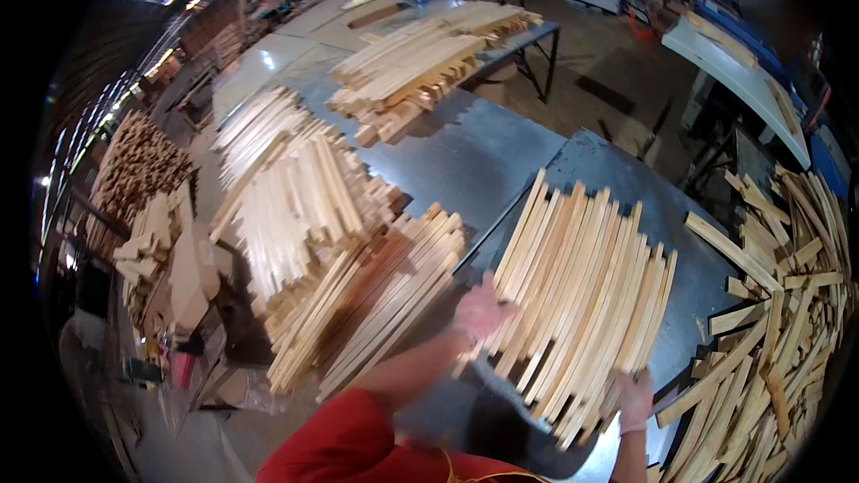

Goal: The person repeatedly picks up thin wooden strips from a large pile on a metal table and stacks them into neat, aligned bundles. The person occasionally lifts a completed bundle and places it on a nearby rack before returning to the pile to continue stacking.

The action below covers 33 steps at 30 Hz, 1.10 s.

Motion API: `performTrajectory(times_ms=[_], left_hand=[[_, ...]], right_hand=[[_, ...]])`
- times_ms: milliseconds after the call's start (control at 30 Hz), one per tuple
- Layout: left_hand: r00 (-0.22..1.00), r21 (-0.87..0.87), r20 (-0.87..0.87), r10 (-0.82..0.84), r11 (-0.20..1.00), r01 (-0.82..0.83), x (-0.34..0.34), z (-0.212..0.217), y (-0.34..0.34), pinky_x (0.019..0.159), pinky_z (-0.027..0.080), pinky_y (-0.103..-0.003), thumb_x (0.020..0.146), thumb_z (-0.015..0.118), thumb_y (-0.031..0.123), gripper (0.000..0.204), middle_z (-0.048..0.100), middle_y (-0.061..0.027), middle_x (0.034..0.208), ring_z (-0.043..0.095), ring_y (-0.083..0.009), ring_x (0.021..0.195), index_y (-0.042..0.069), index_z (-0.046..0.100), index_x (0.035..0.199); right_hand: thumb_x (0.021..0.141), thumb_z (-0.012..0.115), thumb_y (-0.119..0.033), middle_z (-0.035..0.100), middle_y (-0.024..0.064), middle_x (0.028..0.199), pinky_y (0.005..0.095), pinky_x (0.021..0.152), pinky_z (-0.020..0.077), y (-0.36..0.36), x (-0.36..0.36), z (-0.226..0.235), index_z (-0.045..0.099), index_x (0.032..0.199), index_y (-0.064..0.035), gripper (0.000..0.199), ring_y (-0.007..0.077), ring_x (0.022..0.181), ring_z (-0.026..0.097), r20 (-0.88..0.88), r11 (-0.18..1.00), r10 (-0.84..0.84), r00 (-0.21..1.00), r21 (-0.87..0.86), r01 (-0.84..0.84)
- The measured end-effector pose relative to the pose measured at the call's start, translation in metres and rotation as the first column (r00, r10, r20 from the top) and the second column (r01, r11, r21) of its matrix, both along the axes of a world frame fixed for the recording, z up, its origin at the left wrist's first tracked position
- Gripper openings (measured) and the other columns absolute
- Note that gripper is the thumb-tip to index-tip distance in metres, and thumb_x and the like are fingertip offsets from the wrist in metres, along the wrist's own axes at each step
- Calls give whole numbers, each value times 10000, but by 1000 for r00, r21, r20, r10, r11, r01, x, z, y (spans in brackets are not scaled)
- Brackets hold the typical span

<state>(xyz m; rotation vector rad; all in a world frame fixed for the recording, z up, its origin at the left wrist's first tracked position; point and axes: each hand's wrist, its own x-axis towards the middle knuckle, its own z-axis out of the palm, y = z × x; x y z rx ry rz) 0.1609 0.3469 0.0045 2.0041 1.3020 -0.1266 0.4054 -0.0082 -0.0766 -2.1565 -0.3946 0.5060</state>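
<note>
A row of pale wooden strips lies side by side on a grey metal table in front of me, their near ends uneven and jutting past its edge. My left hand, in a thin pale glove, touches the row's left side with its fingers apart. At the right near corner, my right hand, gloved too, rests against the outermost strips. Its fingers look loosely spread, though their tips are partly hidden against the wood. Neither hand is wrapped round a strip.
Stacked strips and a slanted bundle stand to the left. Another stack sits on the far table. Loose offcuts pile up at right. Beyond is a pale machine table; farther left, a heap of wood.
</note>
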Motion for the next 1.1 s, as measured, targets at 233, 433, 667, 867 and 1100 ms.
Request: performTrajectory(times_ms=[233, 433, 667, 867, 1100], left_hand=[[990, 390, -56, -132, 910, 143, 164, -44, 206, 974, 576, -496, 967, 619, 528, 932, 686, -287, 1292, 711, -419, 1124, -50, 277, 1613], [752, 629, -466, -467, 423, 653, 129, -75, 446, 895, 560, -467, 948, 604, 282, 345, 722, -174, 1143, 714, -330, 980, 61, 653, 1209], [813, 561, -582, 0, 724, 402, 86, 3, 515, 1035, 529, -518, 847, 712, 288, 430, 735, -166, 1228, 682, -390, 1183, 78, 739, 1221], [885, 761, -177, -431, 510, 401, 74, 10, 403, 1049, 502, -521, 887, 738, 209, 528, 611, -219, 1403, 585, -411, 1294, 67, 616, 1380], [247, 303, 49, -968, 250, 920, -16, 95, 94, 1133, 437, -542, 753, 862, 193, 749, 519, -219, 1420, 495, -453, 1352, 3, 548, 1406]], right_hand=[[945, 751, -234, 721, 142, 1165, 356, 886, 542, 216, 131, 24, 625, 1328, 49, 492, 200, 1041, 663, -110, 989, -36, 993, 139, 51], [897, 790, -271, 735, 156, 1258, 361, 965, 548, 415, 94, 63, 642, 1312, 47, 543, 224, 1126, 695, -188, 943, 214, 959, 294, -153], [824, 772, -378, 715, 285, 1252, 415, 1015, 551, 560, 44, 36, 635, 1322, 59, 677, 415, 1198, 692, -21, 886, 436, 900, 187, -425], [964, 736, -305, 604, 239, 1496, 338, 1164, 452, 465, 12, 5, 491, 1526, 55, 711, 296, 1389, 591, 58, 720, 574, 816, 440, -538], [986, 676, -278, 706, 104, 1147, 402, 975, 524, 121, -60, 73, 574, 1434, -31, 522, 237, 1087, 659, -292, 956, 282, 914, 171, -240]])
